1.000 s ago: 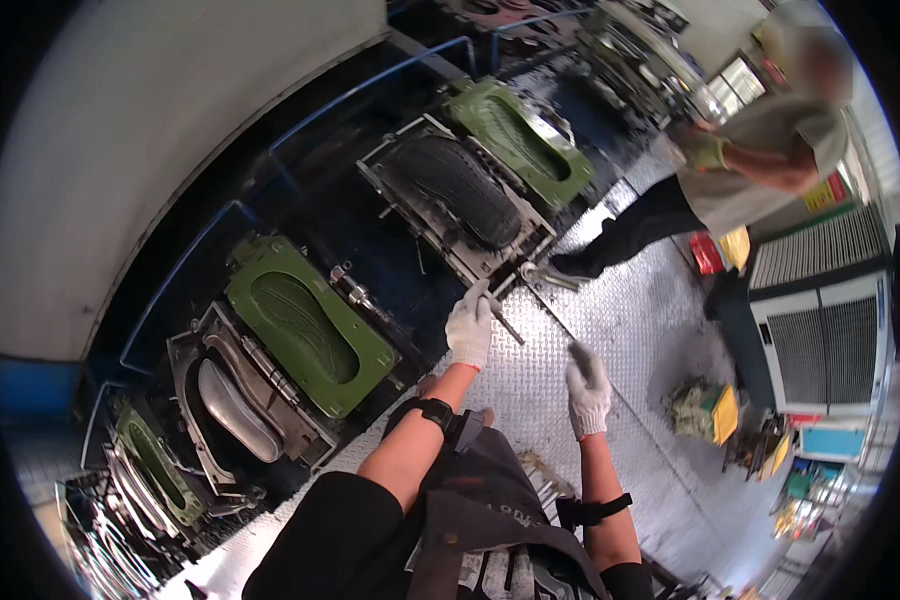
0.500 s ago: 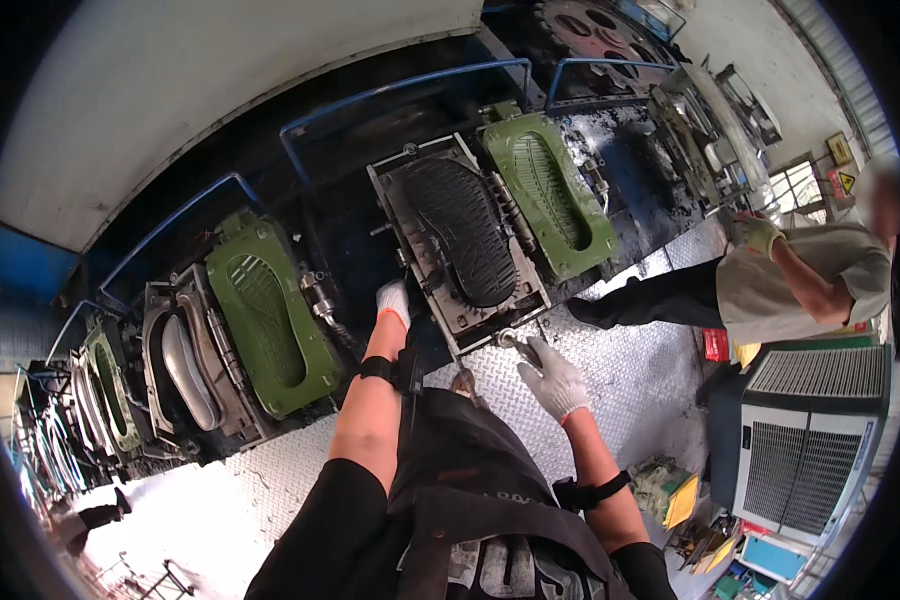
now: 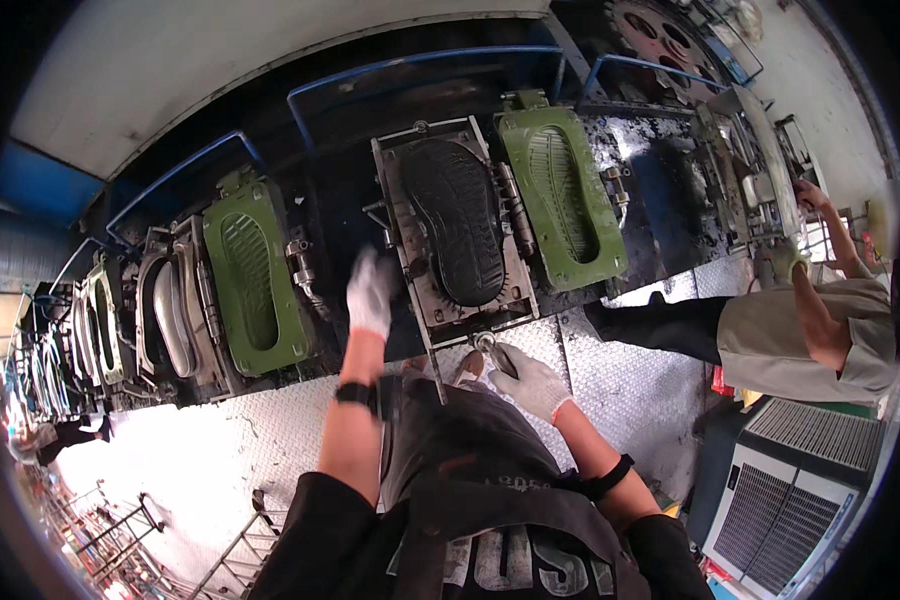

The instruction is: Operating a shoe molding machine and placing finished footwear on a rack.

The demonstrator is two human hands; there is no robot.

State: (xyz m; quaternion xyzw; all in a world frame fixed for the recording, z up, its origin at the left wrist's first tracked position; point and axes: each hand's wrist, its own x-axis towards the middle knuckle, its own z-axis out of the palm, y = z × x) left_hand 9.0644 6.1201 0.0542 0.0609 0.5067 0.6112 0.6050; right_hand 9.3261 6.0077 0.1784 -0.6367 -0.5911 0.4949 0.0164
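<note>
A shoe-sole mold [image 3: 518, 285] lies unfolded in front of me, its metal half holding a black rubber sole [image 3: 453, 225]. The green half [image 3: 562, 200], with a sole-shaped hollow, is hinged at its right. My left hand [image 3: 370, 298], in a white glove, is over the dark bench just left of the metal half; motion smears its fingers. At the mold's front edge, my gloved right hand [image 3: 533, 386] is closed round a metal tool [image 3: 506, 360], its full shape partly hidden. A metal ring [image 3: 485, 341] sits by its far end. A thin rod [image 3: 437, 377] juts past the front left corner.
Another opened mold with a green half [image 3: 258, 280] stands to the left, with several more beyond. Blue rails [image 3: 420, 62] run behind. At the right a co-worker [image 3: 800, 335] reaches to a metal mold [image 3: 755, 180]. A grey cooling unit [image 3: 790, 500] stands behind on the right.
My view has shifted. My left hand has drawn back from beside the mold's left edge and is blurred. My right hand is nearer the mold's front edge. The co-worker's arms now reach forward.
</note>
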